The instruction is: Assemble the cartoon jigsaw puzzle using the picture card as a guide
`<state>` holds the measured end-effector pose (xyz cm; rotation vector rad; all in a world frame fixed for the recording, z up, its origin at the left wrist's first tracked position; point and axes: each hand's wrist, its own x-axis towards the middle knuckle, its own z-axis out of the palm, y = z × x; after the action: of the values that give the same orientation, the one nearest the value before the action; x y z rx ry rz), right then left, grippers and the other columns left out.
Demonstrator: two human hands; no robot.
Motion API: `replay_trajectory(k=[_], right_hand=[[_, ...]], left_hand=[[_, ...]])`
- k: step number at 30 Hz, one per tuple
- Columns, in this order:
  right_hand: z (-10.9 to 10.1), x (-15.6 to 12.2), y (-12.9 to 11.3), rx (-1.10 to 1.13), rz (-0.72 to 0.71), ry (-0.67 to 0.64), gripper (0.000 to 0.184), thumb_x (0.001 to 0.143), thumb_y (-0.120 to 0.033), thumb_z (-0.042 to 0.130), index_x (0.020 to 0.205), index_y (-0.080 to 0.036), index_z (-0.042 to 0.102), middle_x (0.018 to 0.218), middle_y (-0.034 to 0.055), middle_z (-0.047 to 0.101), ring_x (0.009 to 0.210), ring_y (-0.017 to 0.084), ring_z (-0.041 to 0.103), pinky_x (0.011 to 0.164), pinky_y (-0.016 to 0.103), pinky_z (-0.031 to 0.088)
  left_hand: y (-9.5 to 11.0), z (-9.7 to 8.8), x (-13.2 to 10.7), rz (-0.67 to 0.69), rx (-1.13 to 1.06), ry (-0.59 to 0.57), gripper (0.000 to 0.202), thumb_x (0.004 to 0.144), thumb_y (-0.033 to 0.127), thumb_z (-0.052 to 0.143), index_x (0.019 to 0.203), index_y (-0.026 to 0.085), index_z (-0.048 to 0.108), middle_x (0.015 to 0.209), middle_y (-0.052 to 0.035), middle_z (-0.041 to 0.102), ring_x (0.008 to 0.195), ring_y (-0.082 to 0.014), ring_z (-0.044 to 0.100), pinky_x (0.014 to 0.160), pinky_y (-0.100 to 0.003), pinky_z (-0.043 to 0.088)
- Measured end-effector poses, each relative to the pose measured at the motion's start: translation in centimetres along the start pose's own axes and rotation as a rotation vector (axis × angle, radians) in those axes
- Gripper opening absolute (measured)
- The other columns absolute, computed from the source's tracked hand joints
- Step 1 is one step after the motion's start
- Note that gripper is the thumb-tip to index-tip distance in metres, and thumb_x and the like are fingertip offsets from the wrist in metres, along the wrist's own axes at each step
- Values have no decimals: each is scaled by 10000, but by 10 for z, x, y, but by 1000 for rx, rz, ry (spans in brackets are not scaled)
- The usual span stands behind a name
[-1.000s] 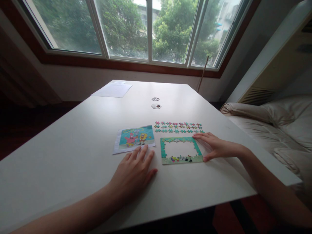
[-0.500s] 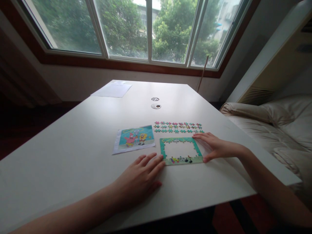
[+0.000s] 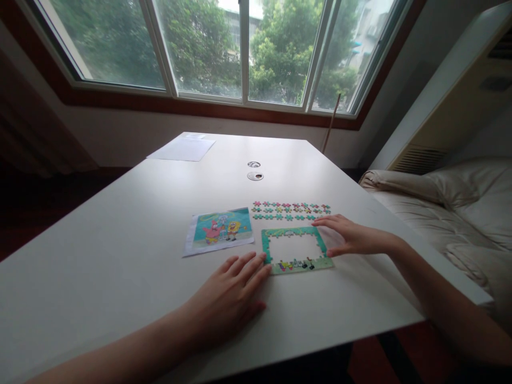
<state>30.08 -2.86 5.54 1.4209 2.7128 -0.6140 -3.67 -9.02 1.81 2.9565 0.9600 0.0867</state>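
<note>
Puzzle frame (image 3: 302,265) lies at your one o'clock, border whole, middle unfilled. Your left hand (image 3: 234,288), loosely spread, touches its eight o'clock corner; your right hand (image 3: 354,237), thumb apart, its three o'clock edge. Beyond, loose pieces (image 3: 279,217) lie unplaced.

Around puzzle frame (image 3: 298,265): piece rows (image 3: 279,217) block 12 o'clock, picture sheet (image 3: 223,229) 9 to 10, right grip (image 3: 354,236) 3, left grip (image 3: 232,290) 8; open surface (image 3: 312,304) lane at 6.

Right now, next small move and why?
Probably move the right hand to the nearest row of loose pieces: the middle of the puzzle frame is unfilled, those rows lie just beyond it, and the left hand is at the frame's near-left corner.
</note>
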Motion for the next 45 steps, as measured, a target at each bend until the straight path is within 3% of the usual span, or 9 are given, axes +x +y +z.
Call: replay_trajectory(k=[4, 10, 16, 21, 29, 35, 41, 45], right_hand=[[-11, 24, -12, -40, -107, 42, 498, 790, -521, 546, 1175, -204, 554, 1213, 106, 547, 1150, 270, 450, 1005, 438, 301], [-17, 84, -35, -33, -257, 52, 233, 842, -287, 537, 1015, -162, 631, 1014, 81, 656, 933, 192, 570, 831, 319, 425], [-7, 145, -46, -69, -260, 131, 196, 803, -248, 590, 970, -169, 655, 924, 63, 680, 818, 159, 592, 727, 268, 427], [-5, 170, -59, -76, -206, 69, 216, 737, -265, 658, 927, -164, 677, 868, 48, 675, 742, 135, 585, 659, 232, 408], [-13, 187, -64, -70, -100, -128, 204, 681, -263, 693, 852, -152, 686, 837, 34, 683, 687, 119, 571, 586, 208, 394], [-13, 189, -66, -49, -148, -94, 208, 653, -234, 714, 833, -140, 668, 826, 32, 667, 674, 112, 547, 580, 204, 387], [-14, 156, -64, 156, -228, 22, 240, 735, -188, 634, 972, -151, 644, 761, 11, 637, 641, 95, 544, 592, 202, 406], [-8, 117, -54, 268, -252, 115, 182, 781, -240, 595, 918, -154, 677, 757, 22, 656, 669, 105, 568, 615, 209, 418]], left_hand=[[-2, 0, 0, -2, -17, -14, 488, 899, 356, 449, 1343, 173, 364, 1416, -125, 357, 1265, -326, 357, 992, -479, 331], [-2, 1, -1, 4, -26, 24, 469, 897, 356, 452, 1331, 192, 384, 1403, -106, 384, 1255, -318, 367, 997, -465, 326], [-1, 4, -2, 16, 19, 27, 494, 885, 334, 491, 1350, 244, 351, 1408, -107, 373, 1252, -321, 368, 986, -488, 326], [-1, 6, -2, 17, 7, 12, 484, 876, 332, 511, 1333, 247, 374, 1405, -115, 373, 1244, -340, 375, 962, -516, 345], [0, 3, 0, 7, 13, -9, 485, 871, 322, 520, 1327, 237, 378, 1403, -117, 378, 1246, -340, 374, 965, -526, 347], [-1, 5, -1, 9, -4, -7, 493, 880, 339, 506, 1342, 250, 356, 1418, -107, 357, 1252, -340, 367, 964, -529, 350], [-2, 8, -2, 7, -16, 0, 496, 880, 341, 500, 1346, 257, 349, 1416, -95, 360, 1248, -326, 370, 973, -504, 338], [-5, 4, -2, 27, -3, 12, 489, 889, 363, 488, 1346, 257, 349, 1416, -93, 360, 1263, -322, 349, 987, -491, 316]])
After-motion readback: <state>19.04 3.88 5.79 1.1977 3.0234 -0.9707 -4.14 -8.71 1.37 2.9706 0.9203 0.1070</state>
